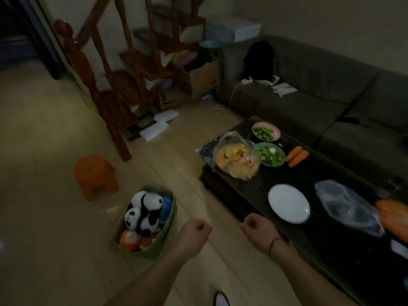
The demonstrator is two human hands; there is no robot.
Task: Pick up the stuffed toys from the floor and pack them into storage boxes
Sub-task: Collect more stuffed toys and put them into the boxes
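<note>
No text, label, brand or number could be read anywhere in the dim, blurred view. The cardboard box point(199, 79) just beside the sofa's point(309, 89) left end carried a dark printed mark on its front, too smeared to make out as letters or a sign.
</note>
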